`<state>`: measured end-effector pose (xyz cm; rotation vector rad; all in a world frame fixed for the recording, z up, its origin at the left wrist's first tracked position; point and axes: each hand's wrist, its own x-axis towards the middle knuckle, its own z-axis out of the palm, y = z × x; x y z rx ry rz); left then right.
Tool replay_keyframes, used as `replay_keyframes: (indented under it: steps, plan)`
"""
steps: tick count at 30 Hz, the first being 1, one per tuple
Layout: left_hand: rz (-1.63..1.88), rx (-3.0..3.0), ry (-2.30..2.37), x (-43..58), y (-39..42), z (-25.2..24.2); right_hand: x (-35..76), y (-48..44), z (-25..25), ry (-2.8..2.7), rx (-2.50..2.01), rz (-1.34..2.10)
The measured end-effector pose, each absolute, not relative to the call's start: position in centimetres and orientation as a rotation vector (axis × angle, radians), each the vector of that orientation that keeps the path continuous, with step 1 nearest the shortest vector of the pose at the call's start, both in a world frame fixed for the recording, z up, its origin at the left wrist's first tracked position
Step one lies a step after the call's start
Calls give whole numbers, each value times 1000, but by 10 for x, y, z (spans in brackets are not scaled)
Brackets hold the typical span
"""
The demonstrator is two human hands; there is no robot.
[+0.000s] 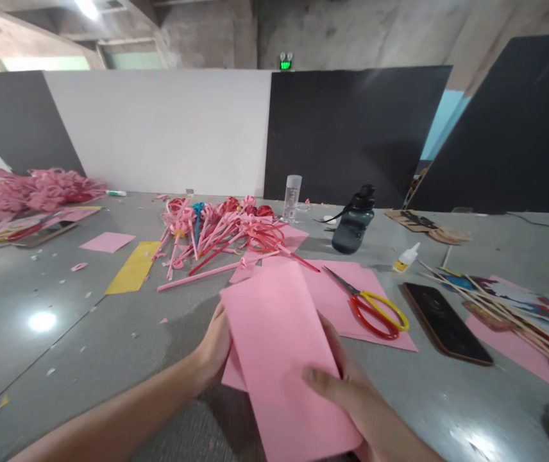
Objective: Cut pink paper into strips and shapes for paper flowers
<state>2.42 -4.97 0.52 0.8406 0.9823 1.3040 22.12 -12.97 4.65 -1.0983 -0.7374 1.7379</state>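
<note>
A folded sheet of pink paper (287,359) is held up in front of me, above the grey table. My right hand (346,385) grips its right edge, thumb on the front face and fingers behind. My left hand (215,346) is at the left side, its fingers hidden behind the paper; a second pink layer shows below them. Just beyond the right hand, scissors (379,312) with one red and one yellow handle lie on a stack of pink paper (332,282). Past the held sheet lies a heap of pink and red paper flowers on stems (221,228).
A dark water bottle (354,221), a clear bottle (292,199) and a small glue bottle (406,258) stand on the table. To the right lie a phone (447,324) and thin sticks (496,308). Yellow paper (131,268) and a pink ribbon pile (38,189) lie left.
</note>
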Motion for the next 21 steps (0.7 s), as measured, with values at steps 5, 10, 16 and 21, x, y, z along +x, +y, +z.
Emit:
replay_keyframes:
  steps: [5, 10, 16, 21]
  plan:
    - [1239, 793, 824, 29, -49, 11, 218, -126, 55, -610, -1179, 1593]
    - [1206, 869, 976, 27, -51, 7, 217, -125, 52, -623, -1162, 1591]
    - [1018, 1055, 901, 27, -49, 3, 218, -121, 49, -606, -1178, 1577]
    - [982, 1079, 873, 27, -46, 6, 221, -117, 45, -683, -1196, 1563]
